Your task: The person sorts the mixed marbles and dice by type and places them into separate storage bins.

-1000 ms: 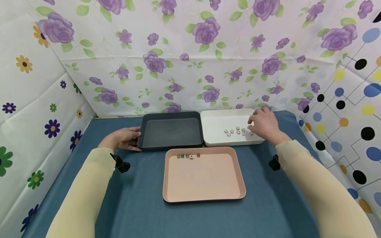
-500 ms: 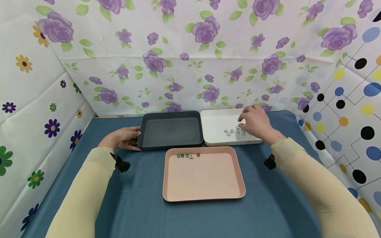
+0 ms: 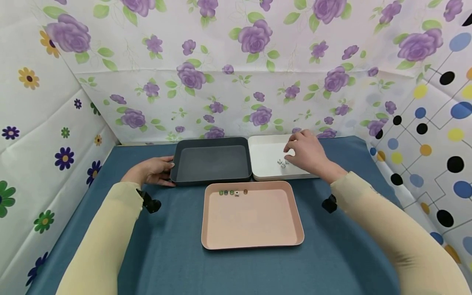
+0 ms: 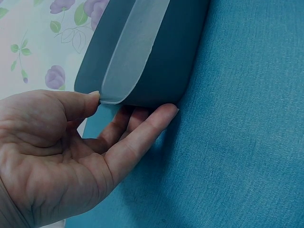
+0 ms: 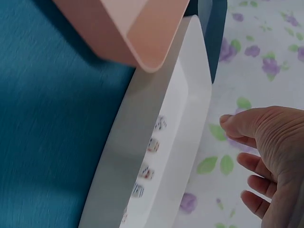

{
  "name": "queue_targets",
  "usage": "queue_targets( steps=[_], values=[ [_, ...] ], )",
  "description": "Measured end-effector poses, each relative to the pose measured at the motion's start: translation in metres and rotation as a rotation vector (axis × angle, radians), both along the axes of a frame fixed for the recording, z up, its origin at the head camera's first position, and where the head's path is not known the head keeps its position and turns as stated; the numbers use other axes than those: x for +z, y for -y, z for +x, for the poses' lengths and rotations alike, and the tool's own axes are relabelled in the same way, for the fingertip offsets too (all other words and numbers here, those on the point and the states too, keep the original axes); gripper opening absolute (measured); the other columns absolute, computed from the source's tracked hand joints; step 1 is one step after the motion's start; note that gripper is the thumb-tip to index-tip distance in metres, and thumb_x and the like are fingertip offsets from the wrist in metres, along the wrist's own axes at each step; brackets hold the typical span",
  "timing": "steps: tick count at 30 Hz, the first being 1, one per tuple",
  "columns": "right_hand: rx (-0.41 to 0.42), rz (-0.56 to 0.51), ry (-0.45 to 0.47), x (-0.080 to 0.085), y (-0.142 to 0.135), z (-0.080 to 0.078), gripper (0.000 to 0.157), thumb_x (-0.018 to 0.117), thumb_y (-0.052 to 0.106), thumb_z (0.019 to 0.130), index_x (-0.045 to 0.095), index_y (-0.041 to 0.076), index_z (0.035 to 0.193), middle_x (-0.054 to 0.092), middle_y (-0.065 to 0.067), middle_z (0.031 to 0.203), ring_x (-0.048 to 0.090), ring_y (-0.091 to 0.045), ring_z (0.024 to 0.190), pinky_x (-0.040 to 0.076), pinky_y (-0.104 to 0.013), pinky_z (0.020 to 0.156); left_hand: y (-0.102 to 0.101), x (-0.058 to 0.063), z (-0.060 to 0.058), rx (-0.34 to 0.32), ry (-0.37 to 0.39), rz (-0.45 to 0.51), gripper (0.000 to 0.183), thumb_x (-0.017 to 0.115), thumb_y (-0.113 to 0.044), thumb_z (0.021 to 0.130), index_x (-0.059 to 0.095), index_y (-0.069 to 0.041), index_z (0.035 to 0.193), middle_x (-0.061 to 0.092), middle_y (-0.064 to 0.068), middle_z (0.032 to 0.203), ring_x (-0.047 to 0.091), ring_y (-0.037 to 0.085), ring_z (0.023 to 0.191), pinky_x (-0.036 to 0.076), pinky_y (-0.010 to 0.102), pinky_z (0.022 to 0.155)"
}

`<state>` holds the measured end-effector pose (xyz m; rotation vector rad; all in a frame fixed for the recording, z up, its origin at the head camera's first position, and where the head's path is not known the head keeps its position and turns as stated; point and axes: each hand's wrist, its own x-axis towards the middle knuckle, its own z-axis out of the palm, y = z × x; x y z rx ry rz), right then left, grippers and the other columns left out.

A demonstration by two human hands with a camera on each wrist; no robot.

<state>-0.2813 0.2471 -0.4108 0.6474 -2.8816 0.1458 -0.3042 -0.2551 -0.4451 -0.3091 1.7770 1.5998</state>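
Gripping the dark tray (image 3: 212, 159) are left fingers (image 4: 138, 141); right fingers (image 5: 262, 186) hover, parted, over the white tray (image 3: 263, 148)

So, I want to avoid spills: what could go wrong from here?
The right hand hovers over the white tray, so it might knock the dice. The left hand grips the edge of the dark tray; a push could jolt the white one beside it. The small pieces in the pink tray look loose and might shift if bumped.
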Motion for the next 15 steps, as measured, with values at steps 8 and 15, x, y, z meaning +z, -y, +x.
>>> queue_targets(
  steps=[8,15],
  values=[
    [0.085,-0.030,0.002,0.006,0.027,0.013,0.015,0.081,0.022,0.090,0.082,0.013,0.102,0.064,-0.013,0.120,0.048,-0.036,0.113,0.043,-0.055,0.098,0.000,-0.001,0.000,0.006,0.004,0.002,0.062,0.028,-0.015,0.115,-0.005,-0.028,0.166,0.024,0.029,0.162,0.035,0.045,0.145,0.049,0.059,0.103],
    [0.164,-0.040,-0.013,0.005,0.047,0.024,0.012,0.083,0.022,0.088,0.082,0.014,0.098,0.065,-0.011,0.117,0.049,-0.034,0.112,0.045,-0.050,0.097,0.001,-0.002,-0.001,0.007,0.005,0.001,0.061,0.028,-0.015,0.115,-0.005,-0.028,0.166,0.025,0.030,0.161,0.035,0.045,0.145,0.049,0.059,0.103]
  ],
)
